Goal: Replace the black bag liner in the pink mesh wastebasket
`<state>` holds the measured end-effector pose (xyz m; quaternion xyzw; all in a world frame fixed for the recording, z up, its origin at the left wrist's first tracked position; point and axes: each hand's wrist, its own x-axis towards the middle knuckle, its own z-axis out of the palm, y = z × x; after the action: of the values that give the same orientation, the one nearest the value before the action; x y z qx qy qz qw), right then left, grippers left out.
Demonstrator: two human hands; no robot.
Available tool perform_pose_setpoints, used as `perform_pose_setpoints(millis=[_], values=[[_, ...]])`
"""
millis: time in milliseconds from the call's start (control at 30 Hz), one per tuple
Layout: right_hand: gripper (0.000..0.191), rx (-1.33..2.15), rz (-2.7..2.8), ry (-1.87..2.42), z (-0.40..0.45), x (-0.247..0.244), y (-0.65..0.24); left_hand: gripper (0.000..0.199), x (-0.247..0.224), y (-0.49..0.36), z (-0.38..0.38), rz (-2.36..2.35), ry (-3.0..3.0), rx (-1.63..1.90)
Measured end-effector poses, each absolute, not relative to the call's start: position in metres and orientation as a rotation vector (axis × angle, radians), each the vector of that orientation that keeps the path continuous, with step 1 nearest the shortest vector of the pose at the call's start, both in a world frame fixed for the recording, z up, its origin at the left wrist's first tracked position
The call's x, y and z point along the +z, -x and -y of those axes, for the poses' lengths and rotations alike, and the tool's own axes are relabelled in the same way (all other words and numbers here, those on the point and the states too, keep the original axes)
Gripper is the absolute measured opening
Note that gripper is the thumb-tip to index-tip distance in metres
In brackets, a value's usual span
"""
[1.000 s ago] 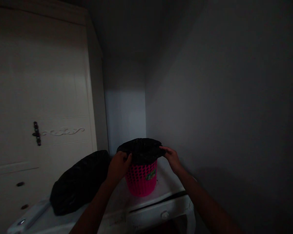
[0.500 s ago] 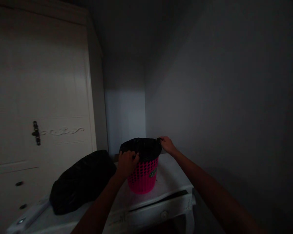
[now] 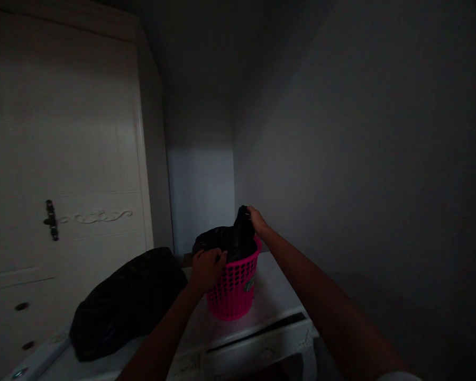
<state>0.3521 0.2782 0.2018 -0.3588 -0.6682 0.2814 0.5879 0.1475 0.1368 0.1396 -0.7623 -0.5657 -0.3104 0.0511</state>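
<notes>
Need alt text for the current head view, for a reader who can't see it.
In a dim room, a person's right hand lifts a black plastic bag off one side of a pink perforated plastic basket, the left hand at its near-left rim. A bulging black plastic bag lies to the left on the same white table.

A dim corner of what looks like a home fills my head-camera feed, with a pink basket (image 3: 230, 299) at its center. Left of the basket, I see a tall, pale wardrobe (image 3: 83, 132) with an ornate dark handle (image 3: 51, 219) and raised scrollwork (image 3: 97, 217). Beneath the basket stands a white table (image 3: 277, 296) with a front drawer (image 3: 257, 352) and a curved leg. Behind the basket, plain walls (image 3: 200, 185) meet. Which room this is, I cannot tell.
</notes>
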Motion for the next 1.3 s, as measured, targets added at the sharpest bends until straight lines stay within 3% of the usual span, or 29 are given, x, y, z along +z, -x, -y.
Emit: perform_pose_setpoints(millis=[167,333,500,600,733,800,867,967,1033,1100,1200,1300], values=[[0.035,0.733,1.687,0.689,-0.263,0.23,-0.329,0.037,0.138,-0.152,-0.135,1.675,2.279,-0.924],[0.045,0.591,2.016,0.489,-0.239,0.256,-0.315,0.035,0.136,-0.157,-0.136,1.672,2.238,-0.906],[0.048,0.436,1.944,0.293,-0.209,0.293,-0.312,0.028,0.131,-0.161,-0.141,1.667,2.186,-1.01],[0.047,0.289,1.81,0.274,-0.193,0.314,-0.322,0.028,0.123,-0.158,-0.14,1.527,2.152,-1.239],[0.043,0.163,1.674,0.303,-0.184,0.328,-0.351,0.042,0.105,-0.138,-0.142,1.359,1.743,-1.808],[0.043,0.116,1.615,0.304,-0.188,0.329,-0.369,0.061,0.098,-0.124,-0.15,1.52,1.475,-2.063],[0.046,0.087,1.545,0.33,-0.198,0.326,-0.388,0.066,0.095,-0.109,-0.161,1.8,1.476,-2.297],[0.044,0.115,1.461,0.508,-0.221,0.314,-0.41,0.045,0.098,-0.091,-0.179,2.12,1.729,-2.477],[0.03,0.183,1.434,0.714,-0.236,0.3,-0.421,0.036,0.103,-0.082,-0.186,2.183,1.67,-2.46],[0.023,0.272,1.418,0.884,-0.246,0.284,-0.428,0.03,0.109,-0.076,-0.189,2.116,1.499,-2.399],[0.027,0.267,1.355,0.946,-0.246,0.263,-0.43,0.03,0.126,-0.075,-0.189,1.85,1.395,-2.454],[0.049,-0.1,1.297,0.888,-0.223,0.252,-0.417,0.031,0.152,-0.084,-0.185,1.548,1.407,-2.891]])
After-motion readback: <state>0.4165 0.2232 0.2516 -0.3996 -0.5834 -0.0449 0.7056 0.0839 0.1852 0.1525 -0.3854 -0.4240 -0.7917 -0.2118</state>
